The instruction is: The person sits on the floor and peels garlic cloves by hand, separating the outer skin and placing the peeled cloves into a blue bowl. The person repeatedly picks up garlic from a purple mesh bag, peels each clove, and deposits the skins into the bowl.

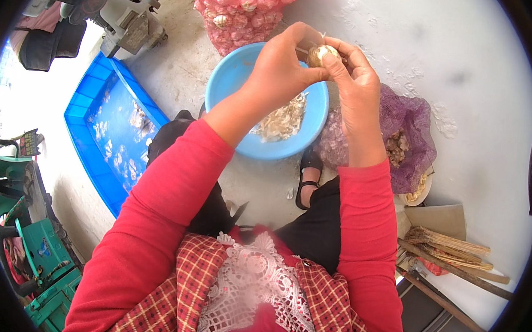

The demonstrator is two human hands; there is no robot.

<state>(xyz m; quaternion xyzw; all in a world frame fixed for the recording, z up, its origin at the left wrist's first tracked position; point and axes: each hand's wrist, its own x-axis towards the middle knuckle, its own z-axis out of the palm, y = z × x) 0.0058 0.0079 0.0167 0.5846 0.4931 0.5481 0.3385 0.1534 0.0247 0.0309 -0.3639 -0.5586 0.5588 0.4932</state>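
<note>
A garlic bulb (pixel 322 55) with pale, partly brownish skin is held between both hands above the far right rim of a light blue plastic basin (pixel 266 153). My left hand (pixel 286 61) comes over the basin, its fingertips and thumb at the bulb's left side; the fingers behind the bulb are partly hidden. My right hand (pixel 354 76) grips the bulb from the right, with the thumb on its front. Loose garlic skins (pixel 286 119) lie heaped on the basin's bottom.
A red mesh sack of garlic bulbs (pixel 242 16) stands behind the basin. At right lie a purple mesh sack (pixel 402 114), a bowl of peeled pieces (pixel 420 190) and a straw broom (pixel 447 245). A blue rectangular tray (pixel 92 161) and a green vehicle (pixel 40 253) are at left.
</note>
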